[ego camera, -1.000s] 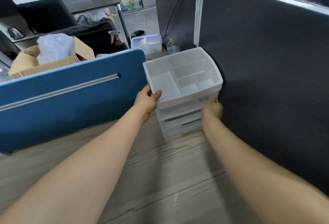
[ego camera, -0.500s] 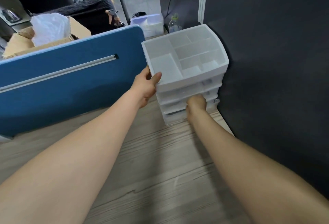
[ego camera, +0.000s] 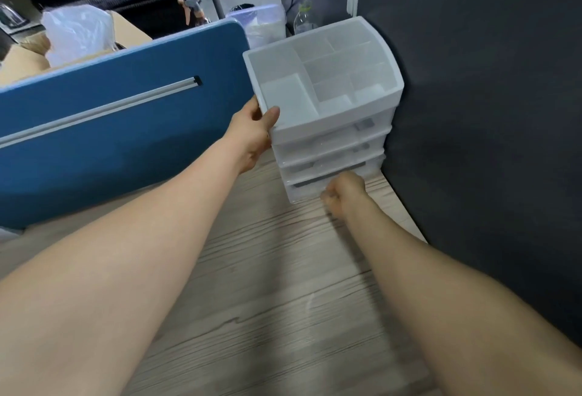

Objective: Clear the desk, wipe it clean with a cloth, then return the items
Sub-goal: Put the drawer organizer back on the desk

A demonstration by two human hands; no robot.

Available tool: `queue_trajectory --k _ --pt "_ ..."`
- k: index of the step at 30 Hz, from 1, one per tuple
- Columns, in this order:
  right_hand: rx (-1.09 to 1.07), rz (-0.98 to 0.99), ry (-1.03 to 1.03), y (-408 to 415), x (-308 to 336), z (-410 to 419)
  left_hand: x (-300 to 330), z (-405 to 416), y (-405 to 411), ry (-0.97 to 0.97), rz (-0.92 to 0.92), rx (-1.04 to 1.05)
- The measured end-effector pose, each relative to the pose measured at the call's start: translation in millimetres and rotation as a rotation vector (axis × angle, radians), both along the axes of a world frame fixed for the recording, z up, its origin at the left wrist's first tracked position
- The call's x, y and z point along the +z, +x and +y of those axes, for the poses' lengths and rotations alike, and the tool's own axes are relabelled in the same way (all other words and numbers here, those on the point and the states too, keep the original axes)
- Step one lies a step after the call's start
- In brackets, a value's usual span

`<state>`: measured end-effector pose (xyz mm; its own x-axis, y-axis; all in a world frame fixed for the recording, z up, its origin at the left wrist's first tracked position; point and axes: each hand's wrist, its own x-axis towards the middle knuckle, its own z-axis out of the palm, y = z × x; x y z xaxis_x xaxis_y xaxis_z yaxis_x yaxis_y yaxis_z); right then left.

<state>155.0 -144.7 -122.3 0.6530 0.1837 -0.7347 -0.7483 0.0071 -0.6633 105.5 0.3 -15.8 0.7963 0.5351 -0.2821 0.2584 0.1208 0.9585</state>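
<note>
A white translucent plastic desk organizer (ego camera: 330, 131), with an empty divided tray on top and three drawers below, stands on the wood-grain desk (ego camera: 267, 269) in the far right corner. My left hand (ego camera: 252, 134) grips its top left corner, thumb hooked over the rim. My right hand (ego camera: 345, 195) is curled into a fist right in front of the bottom drawer, slightly blurred, with nothing visible in it.
A blue partition (ego camera: 126, 131) runs along the desk's far edge and a dark fabric partition (ego camera: 488, 112) walls the right side. Behind the blue panel are a cardboard box (ego camera: 25, 58) with a plastic bag (ego camera: 75, 33), a spray bottle (ego camera: 192, 11), a lidded clear box (ego camera: 261, 22) and a small bottle (ego camera: 304, 20).
My right hand left the organizer's right side and dropped to the front of the bottom drawer, curling into a fist. My left hand kept its grip on the top corner.
</note>
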Motion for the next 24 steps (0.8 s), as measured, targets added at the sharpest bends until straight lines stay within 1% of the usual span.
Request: queue_trajectory --k 4,6,9,13,16,21,24 --pt "-0.019 0.036 0.058 6.0 3.0 11.0 2.0 -0.3 -0.9 -0.006 0.004 -0.009" --pt "-0.016 0.043 0.054 5.4 4.5 13.3 2.8 -0.8 -1.3 -0.014 0.002 -0.013" --pt "-0.014 0.001 0.042 2.2 5.4 12.3 3.7 -1.8 -1.8 -0.02 -0.003 -0.017" --pt "-0.099 0.031 0.105 2.6 8.7 3.0 4.4 -2.6 -2.2 -0.025 -0.001 -0.012" --pt "-0.204 0.095 0.214 3.5 12.3 -2.4 5.6 -3.5 -3.0 -0.036 0.004 -0.012" --pt "-0.251 0.105 0.259 -4.1 12.9 -6.7 4.6 -6.5 -2.4 0.014 0.01 0.0" --pt "-0.25 0.11 0.239 -13.2 14.1 -11.6 3.7 -9.3 -3.2 0.026 0.032 0.026"
